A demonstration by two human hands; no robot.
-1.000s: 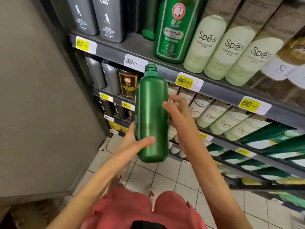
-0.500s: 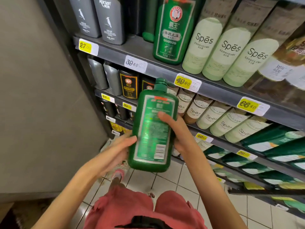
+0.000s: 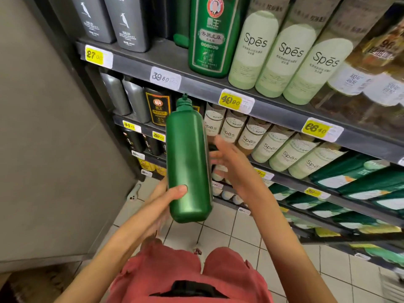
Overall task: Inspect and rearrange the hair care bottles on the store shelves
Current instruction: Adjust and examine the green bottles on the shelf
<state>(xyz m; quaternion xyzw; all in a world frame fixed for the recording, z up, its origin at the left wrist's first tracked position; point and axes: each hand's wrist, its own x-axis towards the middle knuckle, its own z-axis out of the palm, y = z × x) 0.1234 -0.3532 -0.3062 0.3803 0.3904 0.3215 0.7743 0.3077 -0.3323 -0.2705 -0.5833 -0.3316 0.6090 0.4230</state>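
Note:
I hold a tall green bottle (image 3: pixel 188 162) upright in front of the shelves, its narrow plain side toward me and its cap up. My left hand (image 3: pixel 168 197) grips its lower part, thumb across the front. My right hand (image 3: pixel 227 162) is at the bottle's right edge with fingers spread and fairly straight; whether they touch it is unclear. A matching green bottle (image 3: pixel 209 33) with a labelled front stands on the upper shelf (image 3: pixel 140 62), with open shelf space to its left.
Pale green Spes bottles (image 3: pixel 286 60) fill the upper shelf to the right, dark grey bottles (image 3: pixel 124 22) the left. Lower shelves hold more Spes bottles (image 3: pixel 273 147), black bottles (image 3: pixel 157 108) and green packs (image 3: pixel 360 178). A grey wall (image 3: pixel 43 138) stands left, tiled floor (image 3: pixel 218 235) below.
The bottle has turned from showing its back label to showing its plain narrow side. My right hand has loosened from the bottle and its fingers have spread out.

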